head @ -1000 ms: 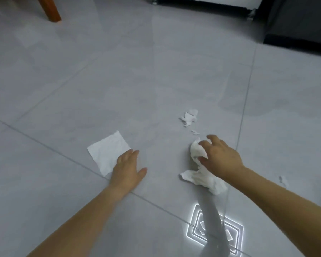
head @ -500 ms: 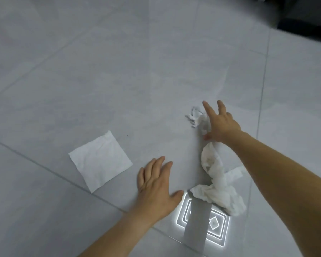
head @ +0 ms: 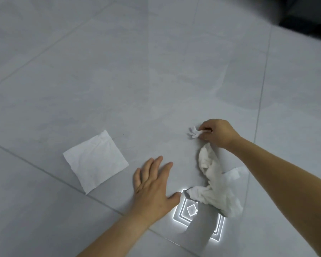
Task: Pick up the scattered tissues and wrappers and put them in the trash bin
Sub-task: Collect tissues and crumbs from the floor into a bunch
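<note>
A tissue scrap (head: 193,131) is pinched by the right hand (head: 220,133); next, the flat tissue (head: 95,161) should be gathered by the outspread left hand (head: 154,188).

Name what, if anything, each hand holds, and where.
The right hand pinches the small tissue scrap by one end; the crumpled tissue trails from under its palm. The left hand holds nothing.

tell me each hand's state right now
Left hand: open, fingers spread, holding nothing.
Right hand: pinching a small tissue scrap, with a crumpled tissue hanging from under it.
</note>
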Demonstrator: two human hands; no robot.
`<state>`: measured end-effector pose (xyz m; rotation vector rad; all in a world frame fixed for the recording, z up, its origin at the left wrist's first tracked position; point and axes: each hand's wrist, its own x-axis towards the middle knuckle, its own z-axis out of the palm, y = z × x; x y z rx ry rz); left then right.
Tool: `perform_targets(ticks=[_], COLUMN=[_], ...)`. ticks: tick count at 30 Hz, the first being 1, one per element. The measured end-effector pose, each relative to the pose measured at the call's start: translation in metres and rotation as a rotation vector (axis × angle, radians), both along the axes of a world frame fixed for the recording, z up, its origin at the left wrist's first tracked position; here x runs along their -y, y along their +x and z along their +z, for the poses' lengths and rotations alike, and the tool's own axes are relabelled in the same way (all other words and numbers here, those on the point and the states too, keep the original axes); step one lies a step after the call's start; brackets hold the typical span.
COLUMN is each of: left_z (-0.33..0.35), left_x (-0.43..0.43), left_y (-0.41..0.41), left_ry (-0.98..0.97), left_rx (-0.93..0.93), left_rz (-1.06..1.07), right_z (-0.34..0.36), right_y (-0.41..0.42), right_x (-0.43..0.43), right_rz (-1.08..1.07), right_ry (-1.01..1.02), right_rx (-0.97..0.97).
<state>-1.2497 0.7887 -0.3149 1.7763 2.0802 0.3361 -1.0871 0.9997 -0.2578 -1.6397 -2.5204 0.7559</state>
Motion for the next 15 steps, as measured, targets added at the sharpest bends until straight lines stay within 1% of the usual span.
perform_targets(ticks=[2,3,4,5,7,10,11,13,15], left_z=[-0.002,-0.003,-0.004,-0.005,-0.005,-0.002,0.0,0.006,0.013], left_x=[0.001,0.001,0.001,0.0,-0.002,-0.003,-0.003,-0.002,-0.002], left_y=[-0.002,-0.002,-0.002,-0.002,-0.003,-0.006,-0.007,-0.008,-0.008], left_ry=[-0.007,-0.012,-0.016,-0.022,-0.037,-0.081,-0.096,-0.137,-0.193], left_rx=[-0.011,-0.015,-0.017,-0.016,-0.008,0.018,0.01,-0.021,-0.049], left_rz=[-0.014,-0.023,-0.029,-0.032,-0.032,-0.045,-0.055,-0.081,-0.096], right_z=[0.008,0.014,0.021,0.026,0.028,0.017,0.013,0.008,0.003], right_y=[0.01,0.016,0.021,0.026,0.036,0.05,0.055,0.066,0.075], right_x=[0.013,0.02,0.03,0.041,0.07,0.119,0.131,0.149,0.161], right_rz=[-0.126,-0.154,-0.145,-0.098,0.093,0.341,0.38,0.388,0.355], right_ry=[-0.031,-0.022,-0.001,0.029,0.05,-0.039,-0.068,-0.126,-0.082], right_rx=[-0.154,-0.213,-0.232,-0.216,-0.115,0.094,0.121,0.154,0.208])
